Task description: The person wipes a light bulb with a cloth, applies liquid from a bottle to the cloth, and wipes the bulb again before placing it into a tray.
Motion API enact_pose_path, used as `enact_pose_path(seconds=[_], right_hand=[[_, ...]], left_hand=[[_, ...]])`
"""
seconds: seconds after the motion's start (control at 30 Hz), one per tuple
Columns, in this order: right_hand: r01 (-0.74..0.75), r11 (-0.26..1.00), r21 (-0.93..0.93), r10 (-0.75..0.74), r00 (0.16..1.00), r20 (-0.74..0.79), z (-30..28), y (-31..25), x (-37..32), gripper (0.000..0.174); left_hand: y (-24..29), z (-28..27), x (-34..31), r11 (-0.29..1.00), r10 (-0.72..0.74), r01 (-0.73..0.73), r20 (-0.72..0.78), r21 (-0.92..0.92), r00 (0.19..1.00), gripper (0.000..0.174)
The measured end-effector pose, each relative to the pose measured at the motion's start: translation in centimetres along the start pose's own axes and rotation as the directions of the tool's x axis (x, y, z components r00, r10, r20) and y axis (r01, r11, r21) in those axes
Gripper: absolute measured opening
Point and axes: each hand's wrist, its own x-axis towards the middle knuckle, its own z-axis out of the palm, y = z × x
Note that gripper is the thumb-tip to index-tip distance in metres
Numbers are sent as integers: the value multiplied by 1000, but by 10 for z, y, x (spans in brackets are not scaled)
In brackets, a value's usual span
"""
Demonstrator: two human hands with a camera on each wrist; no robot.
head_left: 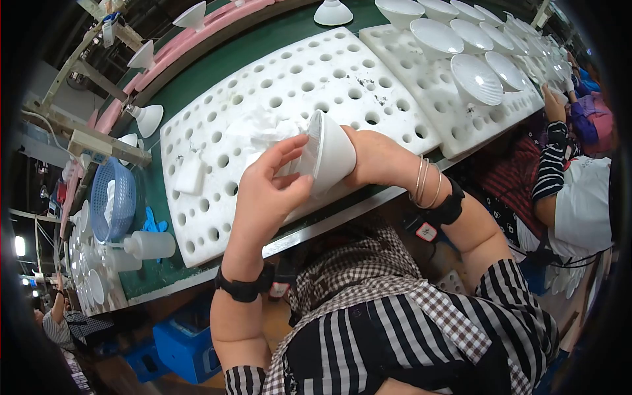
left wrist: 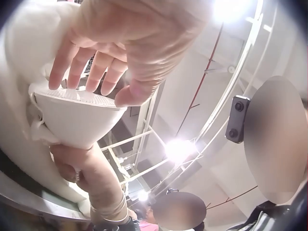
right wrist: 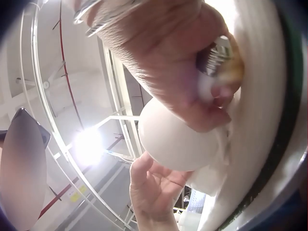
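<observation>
A white cone-shaped reflector bulb (head_left: 340, 157) is held over the foam board, its wide face turned toward my left hand (head_left: 266, 191). My right hand (head_left: 382, 157) grips the bulb's narrow neck; its threaded metal base (right wrist: 219, 57) shows inside the curled fingers in the right wrist view. Loosely spread, the left fingers have their tips right at the ribbed lens (left wrist: 82, 97), with the thumb at the rim. Behind the bulb, a crumpled white cloth (head_left: 263, 126) lies on the board.
The white foam board (head_left: 191, 141) is full of round holes. A second board (head_left: 454, 135) at right bears many bulbs (head_left: 477, 79). At left are a blue basket (head_left: 122, 217), a white bottle (head_left: 155, 245) and a pink rail (head_left: 164, 59). Another person's arm (head_left: 556, 108) reaches in at right.
</observation>
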Motion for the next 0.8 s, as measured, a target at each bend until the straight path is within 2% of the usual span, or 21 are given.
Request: enact_pose_path(seconds=[0.07, 0.13, 0.17, 0.3, 0.4, 0.47, 0.57, 0.7, 0.8], right_hand=[[-35, 999, -28, 34, 999, -19, 0, -3, -1, 69], [-75, 997, -35, 75, 997, 1, -3, -7, -1, 65], [-118, 992, -44, 119, 993, 16, -5, -8, -1, 61], [-75, 996, -45, 74, 997, -20, 0, -3, -2, 65], [-62, 997, -46, 60, 998, -32, 2, -1, -4, 64], [1, 1000, -8, -1, 997, -72, 3, 0, -6, 63], [-9, 1000, 16, 10, 999, -44, 2, -1, -3, 64], [-47, 998, -37, 45, 998, -46, 3, -3, -4, 64], [-44, 997, -63, 40, 996, -78, 8, -8, -6, 65]], left_hand=[[3, 1, 7, 999, -52, 52, -11, -18, 999, 52], [7, 4, 16, 996, 10, -8, -20, 84, 1000, 50], [14, 7, 17, 991, -56, 58, -18, 118, 998, 43], [14, 9, 22, 987, -136, 140, -52, 82, 989, 41], [4, 7, 15, 992, -81, 87, -67, 90, 994, 48], [-5, 4, 4, 998, 53, -51, 75, -29, 996, 52], [-14, 2, -5, 990, 129, -124, 79, -61, 989, 56], [-10, 4, 4, 992, 122, -119, 58, -50, 991, 54], [8, 8, 21, 995, 57, -53, 54, -85, 997, 54]])
